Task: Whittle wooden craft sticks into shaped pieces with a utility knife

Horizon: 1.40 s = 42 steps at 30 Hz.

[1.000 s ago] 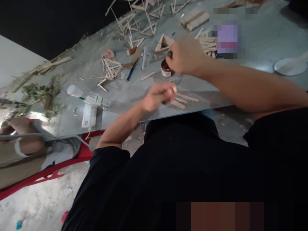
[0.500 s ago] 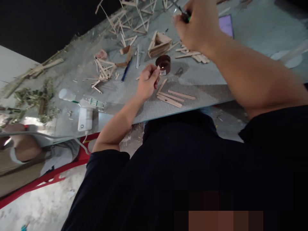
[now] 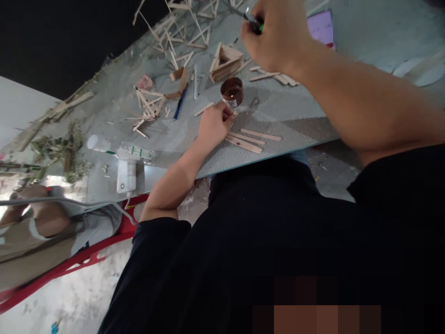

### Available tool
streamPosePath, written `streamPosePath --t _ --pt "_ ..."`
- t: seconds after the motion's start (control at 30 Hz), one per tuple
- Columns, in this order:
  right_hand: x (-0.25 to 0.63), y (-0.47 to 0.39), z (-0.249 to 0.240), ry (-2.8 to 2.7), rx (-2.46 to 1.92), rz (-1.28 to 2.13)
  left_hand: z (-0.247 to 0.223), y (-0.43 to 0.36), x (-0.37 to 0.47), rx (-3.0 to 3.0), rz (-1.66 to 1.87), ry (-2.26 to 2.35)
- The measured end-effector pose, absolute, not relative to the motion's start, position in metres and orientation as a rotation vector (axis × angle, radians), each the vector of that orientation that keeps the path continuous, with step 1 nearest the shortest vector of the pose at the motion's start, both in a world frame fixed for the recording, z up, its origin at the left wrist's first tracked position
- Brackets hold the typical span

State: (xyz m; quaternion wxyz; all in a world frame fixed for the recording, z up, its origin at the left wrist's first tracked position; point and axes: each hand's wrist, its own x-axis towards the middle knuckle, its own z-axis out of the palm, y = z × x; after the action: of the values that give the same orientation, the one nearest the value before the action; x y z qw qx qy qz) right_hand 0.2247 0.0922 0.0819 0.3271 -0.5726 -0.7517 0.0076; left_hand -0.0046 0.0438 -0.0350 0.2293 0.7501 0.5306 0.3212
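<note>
My left hand (image 3: pixel 216 123) is low over the table with thumb and fingers pinched on a wooden craft stick, of which only the tip shows. Just right of it, several flat craft sticks (image 3: pixel 246 141) lie near the table edge. A brown round holder (image 3: pixel 237 88) with a small flame inside stands right behind these fingers. Raised at the upper right, my right hand (image 3: pixel 274 39) is closed around a tool with a dark and green handle (image 3: pixel 259 27). The tool's metal end points up and left; its exact kind is unclear.
A triangular stack of sticks (image 3: pixel 225 67) stands behind the holder, with loose sticks (image 3: pixel 278 76) beside it. Stick frames (image 3: pixel 200 37), a blue pen (image 3: pixel 181 102), a plastic bottle (image 3: pixel 99 144) and a white power bank (image 3: pixel 125 175) lie leftward. Another person (image 3: pixel 45 218) sits at far left.
My left hand has come down from beside the flame to the table by the loose sticks. My right hand still grips the tool, and the view has shifted slightly.
</note>
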Motion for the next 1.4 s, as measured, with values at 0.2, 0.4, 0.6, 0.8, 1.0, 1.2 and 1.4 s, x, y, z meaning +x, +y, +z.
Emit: streamPosePath --t 0.2,0.4,0.6,0.8,1.0,1.2,1.4 --pt "0.225 0.089 0.085 -2.009 -1.475 0.074 -0.032 0.043 -0.008 2.073 0.837 1.366" --pt "0.223 0.086 0.087 -2.059 -1.526 -0.007 -0.035 0.053 -0.014 2.087 0.757 1.336" --pt "0.228 0.080 0.085 -2.099 -1.162 0.246 -0.019 0.041 -0.019 2.036 0.963 1.141" --pt "0.210 0.066 0.073 -2.050 -0.890 0.667 0.002 0.031 -0.014 1.730 1.397 1.021" --pt "0.189 0.054 0.056 -2.060 -0.882 0.660 0.000 0.035 -0.015 1.749 1.458 1.073" --pt "0.188 0.051 0.054 -2.017 -0.905 0.654 -0.005 0.042 -0.019 1.682 1.463 1.077" --pt "0.188 0.057 0.051 -2.055 -0.901 0.753 -0.004 0.042 -0.017 1.680 1.495 1.112"
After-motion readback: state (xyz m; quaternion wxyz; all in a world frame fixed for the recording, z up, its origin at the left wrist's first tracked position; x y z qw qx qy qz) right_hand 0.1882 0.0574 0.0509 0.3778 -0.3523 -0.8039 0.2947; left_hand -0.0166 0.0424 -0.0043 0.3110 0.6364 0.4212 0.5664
